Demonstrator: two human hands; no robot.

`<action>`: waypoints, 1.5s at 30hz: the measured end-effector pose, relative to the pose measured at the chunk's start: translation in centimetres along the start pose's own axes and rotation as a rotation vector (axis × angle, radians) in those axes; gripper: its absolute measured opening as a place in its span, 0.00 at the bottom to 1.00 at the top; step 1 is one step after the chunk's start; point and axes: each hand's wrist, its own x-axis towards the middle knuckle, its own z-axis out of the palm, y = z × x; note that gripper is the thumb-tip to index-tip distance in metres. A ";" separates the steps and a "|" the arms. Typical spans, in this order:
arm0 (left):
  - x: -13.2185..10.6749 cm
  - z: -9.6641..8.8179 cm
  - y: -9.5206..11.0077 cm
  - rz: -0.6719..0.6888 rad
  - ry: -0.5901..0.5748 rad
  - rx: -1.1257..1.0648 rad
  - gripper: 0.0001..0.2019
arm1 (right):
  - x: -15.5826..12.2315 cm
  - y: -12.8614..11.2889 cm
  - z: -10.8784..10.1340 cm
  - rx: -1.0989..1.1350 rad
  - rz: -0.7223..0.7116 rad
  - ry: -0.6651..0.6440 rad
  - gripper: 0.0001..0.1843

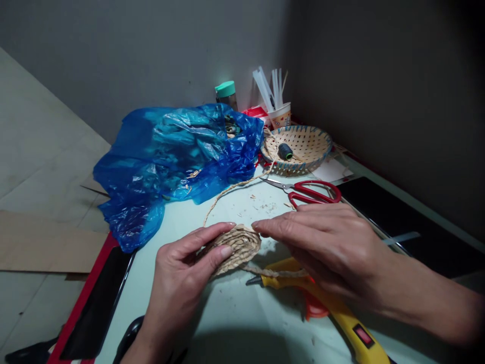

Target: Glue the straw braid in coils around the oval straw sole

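Note:
My left hand [189, 268] pinches a flat oval coil of braided straw [240, 245] between thumb and fingers, tilted above the table. With fingers stretched out, my right hand [322, 242] reaches in from the right, its index fingertip at the coil's upper right edge. Its thumb and lower fingers are mostly hidden. From the coil's lower side a braided cord [273, 273] runs right and disappears by my right hand. Another length of braid [231, 188] stretches from behind my left hand to the basket. Under my right hand lies a yellow glue gun [341, 313] with an orange trigger.
Red-handled scissors [310, 192] lie beyond my right hand. Behind them, a woven basket [318, 144] holds a dark thread spool [285, 151]. A blue plastic bag [178, 146] spreads at back left, near a green-lidded bottle [226, 91] and a paper cup [281, 117] of glue sticks.

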 end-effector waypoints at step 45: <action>-0.6 3.4 -2.1 -0.019 -0.020 -0.447 0.19 | 0.4 -1.0 4.1 0.134 0.215 0.356 0.18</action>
